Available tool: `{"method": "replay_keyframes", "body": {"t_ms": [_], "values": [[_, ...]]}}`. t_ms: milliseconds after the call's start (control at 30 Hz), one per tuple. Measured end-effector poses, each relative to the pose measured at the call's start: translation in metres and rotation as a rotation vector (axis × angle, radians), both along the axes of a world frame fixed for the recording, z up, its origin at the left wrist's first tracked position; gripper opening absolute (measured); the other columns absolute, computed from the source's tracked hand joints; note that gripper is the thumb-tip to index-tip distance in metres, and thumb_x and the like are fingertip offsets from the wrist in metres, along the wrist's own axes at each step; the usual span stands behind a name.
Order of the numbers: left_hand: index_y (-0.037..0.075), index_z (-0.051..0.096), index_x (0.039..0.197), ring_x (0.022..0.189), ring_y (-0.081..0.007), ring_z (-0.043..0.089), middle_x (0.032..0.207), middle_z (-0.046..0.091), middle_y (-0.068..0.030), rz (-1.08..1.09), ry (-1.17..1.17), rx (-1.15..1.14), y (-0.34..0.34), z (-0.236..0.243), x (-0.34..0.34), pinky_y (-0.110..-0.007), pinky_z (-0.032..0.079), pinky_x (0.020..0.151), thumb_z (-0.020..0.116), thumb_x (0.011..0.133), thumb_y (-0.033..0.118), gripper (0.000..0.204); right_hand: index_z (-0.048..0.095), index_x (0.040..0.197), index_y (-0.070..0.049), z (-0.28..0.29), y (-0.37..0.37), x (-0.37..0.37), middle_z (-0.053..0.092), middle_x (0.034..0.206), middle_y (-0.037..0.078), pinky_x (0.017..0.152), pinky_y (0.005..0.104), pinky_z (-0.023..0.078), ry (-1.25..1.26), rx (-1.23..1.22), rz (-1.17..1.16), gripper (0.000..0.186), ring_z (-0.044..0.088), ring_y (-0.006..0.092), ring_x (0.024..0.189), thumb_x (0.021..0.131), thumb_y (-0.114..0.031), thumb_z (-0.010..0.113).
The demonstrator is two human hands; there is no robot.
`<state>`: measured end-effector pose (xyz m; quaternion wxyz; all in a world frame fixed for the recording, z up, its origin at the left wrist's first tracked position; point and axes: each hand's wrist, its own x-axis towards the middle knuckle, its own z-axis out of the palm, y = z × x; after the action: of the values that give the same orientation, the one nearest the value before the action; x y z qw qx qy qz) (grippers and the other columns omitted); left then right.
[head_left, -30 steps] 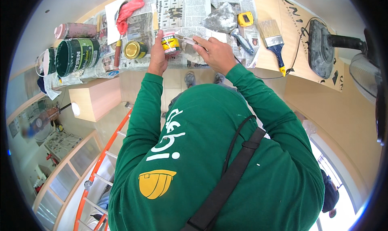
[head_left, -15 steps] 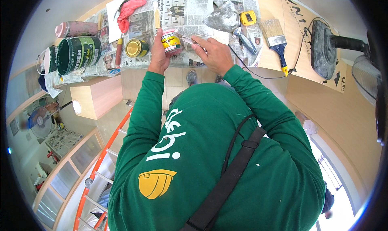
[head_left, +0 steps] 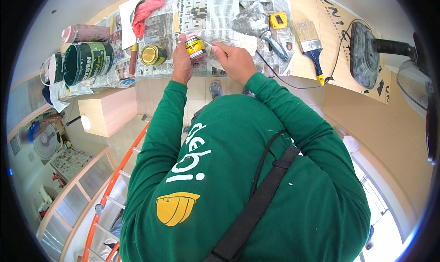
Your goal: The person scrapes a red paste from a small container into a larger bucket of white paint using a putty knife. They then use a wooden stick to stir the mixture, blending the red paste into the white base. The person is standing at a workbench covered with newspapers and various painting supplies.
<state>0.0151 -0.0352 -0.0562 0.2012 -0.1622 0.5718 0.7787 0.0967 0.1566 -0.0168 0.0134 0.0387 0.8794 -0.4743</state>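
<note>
The left hand (head_left: 182, 64) is clasping a small paint tin (head_left: 196, 50); the right hand (head_left: 236, 62), just beside, is pinching a slim tool (head_left: 208, 43) near its rim. From afar, I'm fearing a tool slip splashing paint onto the newspaper (head_left: 220, 7) beyond.

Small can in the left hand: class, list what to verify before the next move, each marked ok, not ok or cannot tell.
1. Small can gripped in left hand: ok.
2. Thin tool held in right hand: ok.
3. Tool's tip touching the can: cannot tell.
4. Fill level inside can: cannot tell.
5. Newspaper spread on the table: ok.
6. Cable all on the table: not ok, it loops past the front edge.
</note>
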Motion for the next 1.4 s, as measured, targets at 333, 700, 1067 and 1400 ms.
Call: {"method": "replay_keyframes", "body": {"t_ms": [333,700,1067,1400], "values": [[-0.001,0.062,0.123,0.080,-0.0215,0.074,0.100,0.072,-0.0115,0.074,0.036,-0.001,0.010,0.007,0.008,-0.039,0.065,0.066,0.051,0.108,0.054,0.058,0.048,0.153,-0.014,0.006,-0.005,0.011,0.068,0.077,0.025,0.070,0.0579,0.053,-0.028,0.025,0.083,0.047,0.068,0.0459,0.073,0.107,-0.025,0.049],[-0.003,0.063,0.120,0.078,-0.0212,0.073,0.098,0.071,-0.0113,0.129,0.026,-0.025,0.013,0.001,0.005,-0.038,0.063,0.064,0.054,0.108,0.051,0.055,0.039,0.160,-0.016,0.004,-0.011,0.008,0.067,0.072,0.024,0.061,0.0570,0.052,0.033,0.183,0.166,0.065,0.067,0.0445,0.066,0.099,-0.013,0.057],[-0.004,0.062,0.122,0.076,-0.0225,0.072,0.098,0.070,-0.0117,0.184,0.018,-0.088,0.018,0.002,0.002,-0.039,0.063,0.059,0.058,0.106,0.050,0.056,0.034,0.162,-0.015,0.005,-0.008,0.008,0.070,0.073,0.019,0.060,0.0539,0.055,0.052,0.362,0.234,0.075,0.070,0.0390,0.066,0.092,-0.011,0.062],[-0.002,0.062,0.122,0.076,-0.0217,0.072,0.098,0.070,-0.0109,0.169,0.048,0.001,0.010,-0.007,0.001,-0.039,0.063,0.062,0.058,0.105,0.053,0.058,0.035,0.162,-0.012,0.010,-0.013,0.008,0.074,0.080,0.020,0.065,0.0512,0.058,0.084,0.405,0.268,0.076,0.074,0.0378,0.071,0.090,-0.008,0.057]]}}
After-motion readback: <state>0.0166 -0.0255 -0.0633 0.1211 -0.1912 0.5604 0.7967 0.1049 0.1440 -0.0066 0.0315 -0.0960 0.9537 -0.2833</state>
